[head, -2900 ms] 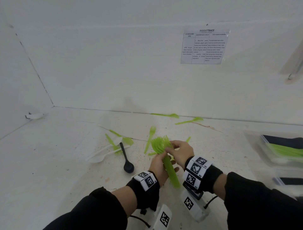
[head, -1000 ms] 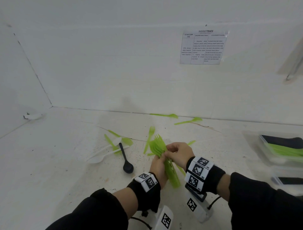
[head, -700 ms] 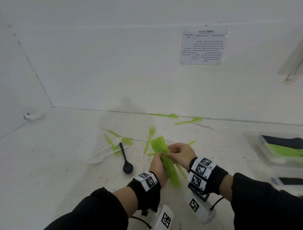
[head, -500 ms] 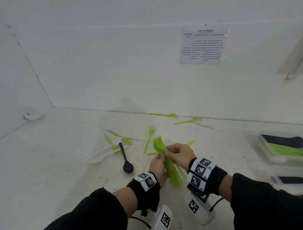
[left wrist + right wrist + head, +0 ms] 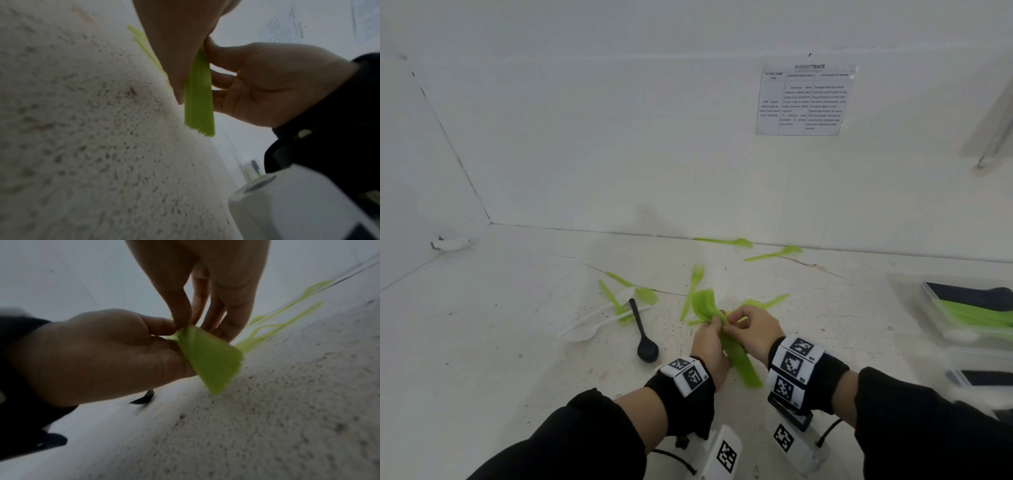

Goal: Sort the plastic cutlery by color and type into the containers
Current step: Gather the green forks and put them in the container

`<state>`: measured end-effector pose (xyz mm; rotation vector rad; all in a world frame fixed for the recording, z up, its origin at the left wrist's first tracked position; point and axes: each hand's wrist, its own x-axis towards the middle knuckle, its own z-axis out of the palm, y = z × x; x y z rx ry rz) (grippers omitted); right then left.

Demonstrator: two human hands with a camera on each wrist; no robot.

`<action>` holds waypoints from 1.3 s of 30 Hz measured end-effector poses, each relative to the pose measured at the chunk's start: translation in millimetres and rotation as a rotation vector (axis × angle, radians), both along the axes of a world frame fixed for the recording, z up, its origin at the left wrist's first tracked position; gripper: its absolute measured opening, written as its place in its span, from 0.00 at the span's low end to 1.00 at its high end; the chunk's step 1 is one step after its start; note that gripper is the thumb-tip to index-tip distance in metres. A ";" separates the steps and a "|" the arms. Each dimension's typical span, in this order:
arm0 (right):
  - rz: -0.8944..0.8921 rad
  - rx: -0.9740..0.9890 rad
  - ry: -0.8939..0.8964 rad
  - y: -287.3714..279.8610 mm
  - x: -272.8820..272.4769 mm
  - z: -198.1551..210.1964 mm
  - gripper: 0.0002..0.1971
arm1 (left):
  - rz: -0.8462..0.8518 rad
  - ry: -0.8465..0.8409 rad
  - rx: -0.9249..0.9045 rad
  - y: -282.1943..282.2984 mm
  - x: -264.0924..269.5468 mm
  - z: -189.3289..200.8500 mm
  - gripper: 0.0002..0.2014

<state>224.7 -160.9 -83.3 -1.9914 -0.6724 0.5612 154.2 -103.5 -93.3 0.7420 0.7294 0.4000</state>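
Observation:
A bundle of several green forks [image 5: 736, 353] stands tilted above the table, heads away from me. My left hand [image 5: 714, 325] grips its middle from the left. My right hand [image 5: 729, 329] pinches the same bundle from the right, just below the fork heads. In the left wrist view the handles [image 5: 198, 97] hang out below my left hand [image 5: 176, 48]. In the right wrist view the bundle [image 5: 207, 356] fans out under my right hand's fingertips [image 5: 183, 321]. Loose green forks [image 5: 695, 284] lie beyond the hands.
A black spoon [image 5: 643, 337], white spoons [image 5: 599, 322] and green pieces [image 5: 633, 291] lie to the left. Two green pieces [image 5: 777, 253] rest by the back wall. Clear containers [image 5: 914, 308] with green and black cutlery stand at the right edge.
The fork heads have drawn from a wide fan into a tighter stack. Both hands stay at the same spot, with the right fingers shifting along the bundle.

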 end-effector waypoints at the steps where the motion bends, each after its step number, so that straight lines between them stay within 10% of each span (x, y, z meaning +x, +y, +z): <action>1: 0.001 0.005 0.009 1.2 0.9 0.2 0.10 | -0.003 0.001 0.011 2.1 -0.4 -0.7 0.15; 12: 0.120 0.096 0.210 7.5 2.6 5.1 0.04 | -0.109 -0.020 0.057 16.6 -14.0 9.1 0.13; 21: 0.185 -0.282 -0.280 5.3 66.6 25.3 0.12 | 0.113 0.069 0.036 23.2 -2.8 21.4 0.10; 29: 0.659 -0.731 -0.669 24.0 87.5 5.8 0.24 | 0.169 0.107 -0.071 31.4 -6.0 25.8 0.10; 39: 0.858 -0.844 -0.794 35.3 104.1 14.7 0.22 | 0.233 0.138 -0.062 35.8 -7.1 25.3 0.11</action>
